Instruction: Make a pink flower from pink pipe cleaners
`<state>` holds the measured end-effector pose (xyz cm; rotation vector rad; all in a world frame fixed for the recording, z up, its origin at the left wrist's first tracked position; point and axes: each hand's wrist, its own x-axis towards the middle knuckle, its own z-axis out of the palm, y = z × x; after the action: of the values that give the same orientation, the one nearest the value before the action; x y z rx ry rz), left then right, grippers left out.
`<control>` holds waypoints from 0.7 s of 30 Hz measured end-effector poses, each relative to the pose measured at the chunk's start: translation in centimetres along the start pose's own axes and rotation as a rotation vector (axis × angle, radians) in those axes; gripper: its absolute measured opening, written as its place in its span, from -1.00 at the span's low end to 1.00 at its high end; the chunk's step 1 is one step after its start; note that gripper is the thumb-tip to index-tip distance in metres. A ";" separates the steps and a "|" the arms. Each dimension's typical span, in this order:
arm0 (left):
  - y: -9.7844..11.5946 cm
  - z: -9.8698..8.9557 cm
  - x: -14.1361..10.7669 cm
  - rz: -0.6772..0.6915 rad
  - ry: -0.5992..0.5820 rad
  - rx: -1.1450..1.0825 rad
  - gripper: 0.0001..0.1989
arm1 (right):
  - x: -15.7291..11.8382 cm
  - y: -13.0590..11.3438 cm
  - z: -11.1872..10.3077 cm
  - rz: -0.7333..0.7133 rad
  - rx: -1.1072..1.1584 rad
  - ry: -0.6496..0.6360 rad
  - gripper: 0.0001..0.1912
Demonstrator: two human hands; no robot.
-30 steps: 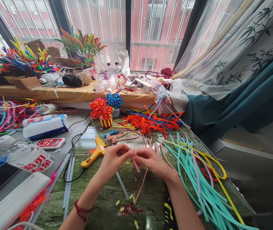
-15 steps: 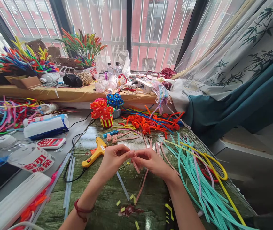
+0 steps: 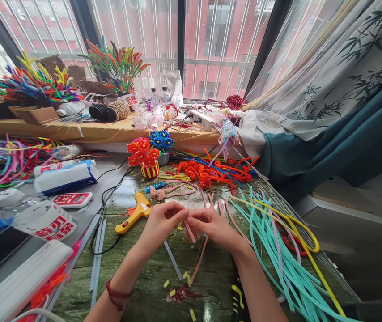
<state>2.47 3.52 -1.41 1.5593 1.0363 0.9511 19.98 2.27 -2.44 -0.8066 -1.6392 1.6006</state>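
Both my hands meet over the middle of the green table. My left hand pinches a pink pipe cleaner between thumb and finger. From the other side my right hand grips the same piece, its fingertips close to the left ones. Short pink ends hang below the fingers; the part inside the pinch is hidden. A yellow hot glue gun lies just left of my left hand. Behind my hands are finished-looking pink pipe cleaner pieces and loose pink stems.
Turquoise pipe cleaners spread across the right side. Red pipe cleaner flowers stand in a striped pot, with orange-red pieces beside them. Clear glue sticks lie left. A black-and-yellow tool sits near my right forearm.
Both hands stay pinched on the pink pipe cleaner at nearly the same place. The hanging pink ends sit slightly differently under the fingers, and the view has shifted a little.
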 end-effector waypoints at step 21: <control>0.8 -0.6 -0.3 -0.084 -0.036 0.041 -0.62 | 0.0 0.2 -0.2 0.044 0.038 0.073 -0.57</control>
<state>1.96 3.31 -0.50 1.5488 1.0934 0.8465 20.14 2.41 -2.67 -0.8767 -1.5450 1.6087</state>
